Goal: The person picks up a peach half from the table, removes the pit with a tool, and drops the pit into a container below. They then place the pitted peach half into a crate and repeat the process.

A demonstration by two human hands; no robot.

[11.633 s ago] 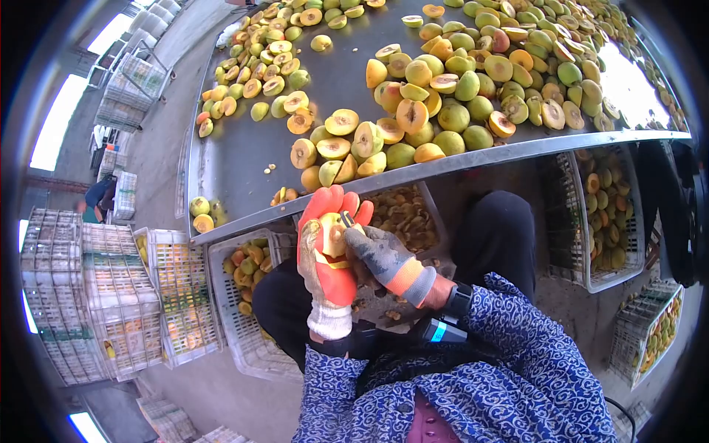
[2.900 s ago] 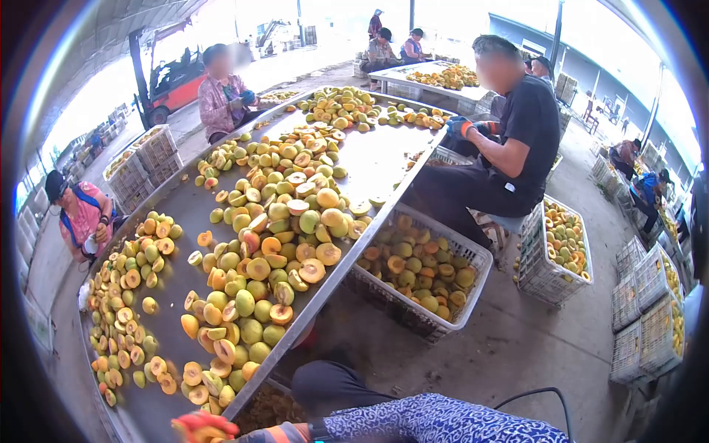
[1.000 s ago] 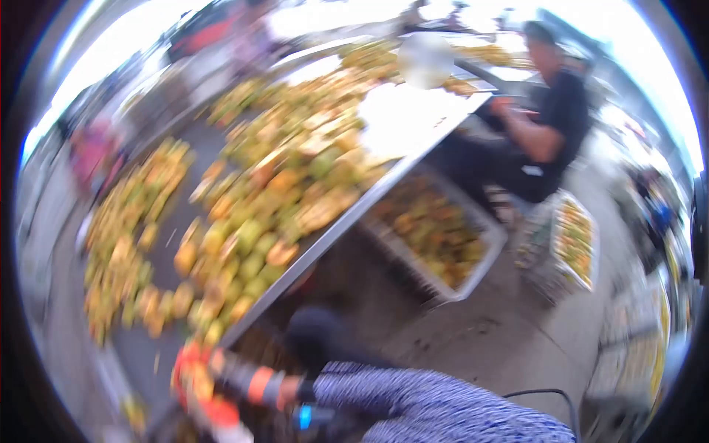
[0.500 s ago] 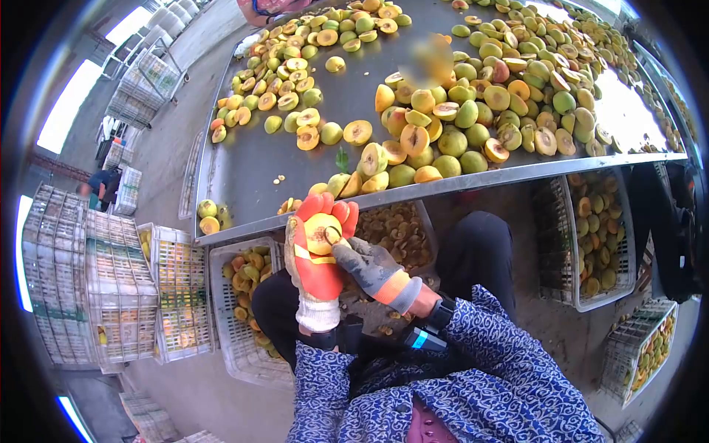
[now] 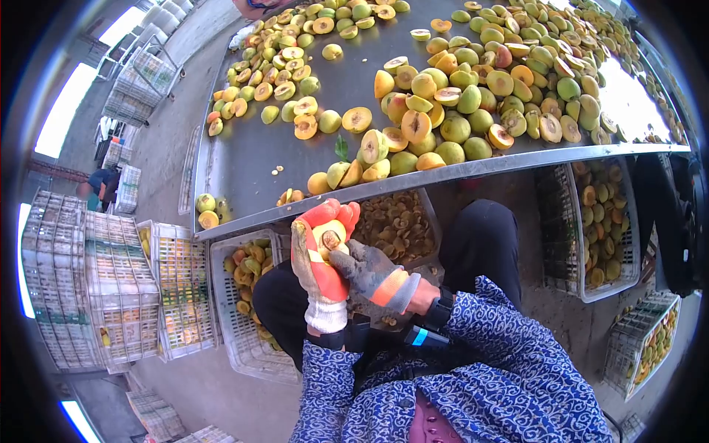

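Observation:
My left hand, in a red-orange and white knit glove, is cupped around a halved peach with its cut face up. In the middle of the yellow flesh sits the brown pit. My right hand, in a grey glove with an orange band, is closed with its fingertips against the pit side of the half. It grips a small loop-ended pitting tool, mostly hidden by the fingers. Both hands are just below the near edge of the metal table, above my lap.
Halved peaches lie heaped on the table. Below stand a crate of peach halves at left, a crate of small brownish pieces in the middle, and another crate at right. Stacked crates stand farther left.
The dark loop around the pit no longer shows clearly, and the pit now stands out more in the half. Both hands have shifted slightly down and right.

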